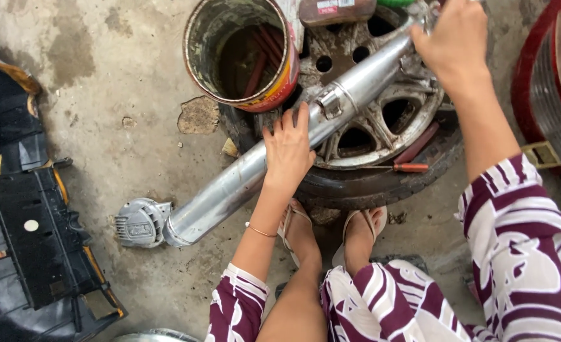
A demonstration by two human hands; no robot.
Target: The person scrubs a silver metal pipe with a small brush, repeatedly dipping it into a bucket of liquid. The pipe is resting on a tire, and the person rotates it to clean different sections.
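Note:
A long silver exhaust pipe [230, 187] lies slanted across a wheel rim with its tyre [382, 120]. My left hand [288, 151] rests palm down on the pipe's middle, fingers closed around it. At the top of the view my right hand [453, 43] grips the pipe's upper, narrower end. The pipe's wide lower end sits on the concrete floor, against a grey metal end cap [140, 221]. A metal bracket [331, 101] is clamped on the pipe above my left hand.
A rusty open tin can [280, 76] holding red sticks stands on the rim's left. A red-handled screwdriver [410, 167] lies on the tyre. Black plastic body panels [40, 240] fill the left edge. A red round object [540, 82] is at the right. My sandalled feet [331, 231] are below the tyre.

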